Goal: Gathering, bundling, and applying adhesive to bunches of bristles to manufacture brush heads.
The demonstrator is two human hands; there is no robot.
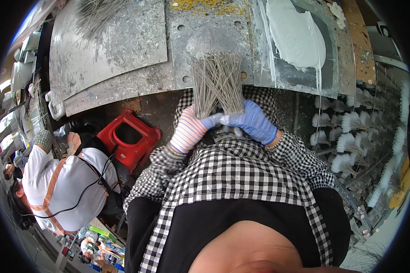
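Observation:
A wide bundle of thin grey wire-like stems [218, 82] is gripped at its near end by both my hands. The stems cross one another and fan out over the front edge of the worktable. My left hand [191, 127], in a pink-and-white striped glove with blue fingers, closes round the bundle's left side. Round its right side wraps my right hand [253, 120], in a blue glove. The thumbs almost meet below the bundle. Just past its far end lies a metal plate with holes [209, 36].
Loose grey stems [98, 16] lie on a board at the far left. Yellow rubber bands [205, 5] sit at the back. White paste [298, 36] covers a slab on the right. White-tipped bunches [351, 141] hang at right. A red stool [130, 143] and a co-worker [68, 186] are left.

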